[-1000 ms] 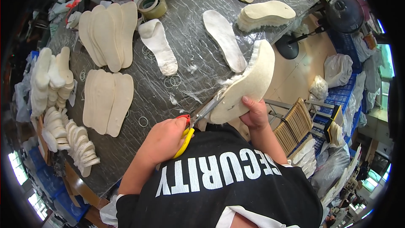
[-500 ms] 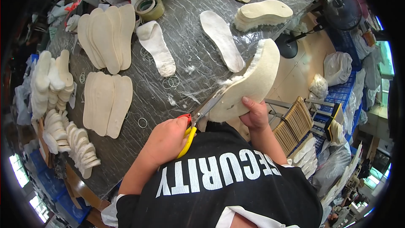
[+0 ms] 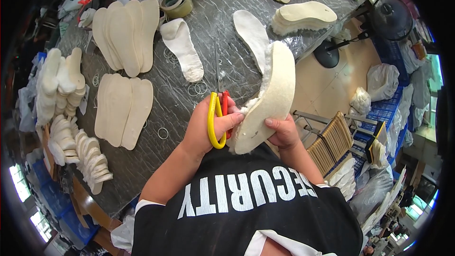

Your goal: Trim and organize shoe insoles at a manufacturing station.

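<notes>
Above the table (image 3: 284,47) edge, the right hand (image 3: 283,132) grips the insole's (image 3: 268,99) lower end, its long axis running up and away. Just left, touching its fleecy edge, the left hand (image 3: 204,130) is closed through the scissors' (image 3: 217,114) yellow handles; blades apparently shut, pointing away.

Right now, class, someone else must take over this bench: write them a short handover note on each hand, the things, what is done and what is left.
Left hand: grips the yellow-handled scissors, blades pointing up the table.
Right hand: holds the fleece-lined insole on edge, above the table edge.
Done: cannot tell how much of the fleece edge is trimmed.
Left: flat insoles lie in stacks on the grey table.
</notes>
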A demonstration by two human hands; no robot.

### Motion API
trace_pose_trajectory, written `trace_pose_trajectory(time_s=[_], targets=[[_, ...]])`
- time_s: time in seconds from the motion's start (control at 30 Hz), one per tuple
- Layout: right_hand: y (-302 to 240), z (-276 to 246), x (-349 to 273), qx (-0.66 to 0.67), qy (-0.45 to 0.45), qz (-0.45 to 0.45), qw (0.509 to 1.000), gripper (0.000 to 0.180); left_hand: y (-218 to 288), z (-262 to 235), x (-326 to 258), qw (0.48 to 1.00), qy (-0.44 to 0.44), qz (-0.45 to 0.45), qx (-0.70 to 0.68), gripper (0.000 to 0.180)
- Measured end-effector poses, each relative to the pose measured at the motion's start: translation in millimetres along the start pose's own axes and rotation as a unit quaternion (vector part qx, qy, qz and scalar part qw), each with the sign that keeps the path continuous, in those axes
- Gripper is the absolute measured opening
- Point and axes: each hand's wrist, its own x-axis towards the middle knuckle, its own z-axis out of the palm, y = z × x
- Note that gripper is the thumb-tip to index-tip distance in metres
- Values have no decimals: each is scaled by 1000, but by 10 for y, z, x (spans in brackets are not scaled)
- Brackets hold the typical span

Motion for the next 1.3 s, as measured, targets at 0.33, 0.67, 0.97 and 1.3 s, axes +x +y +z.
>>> trace_pose_trajectory(time_s=[0.33, 0.67, 0.97, 1.3], targets=[[175, -30, 93, 35, 13, 24, 999, 55, -188, -58, 60, 986, -44, -39, -156, 29], [-648, 408, 168, -725, -72, -311, 610, 60, 25, -71, -116, 992, -64, -61, 85, 29], [-551, 440, 312, -747, -242, -136, 604, 37, 5, -40, -141, 997, -31, -58, 42, 31], [-516, 378, 160, -733, -208, -251, 597, 44, -27, -41, -139, 989, -26, -124, -81, 24]])
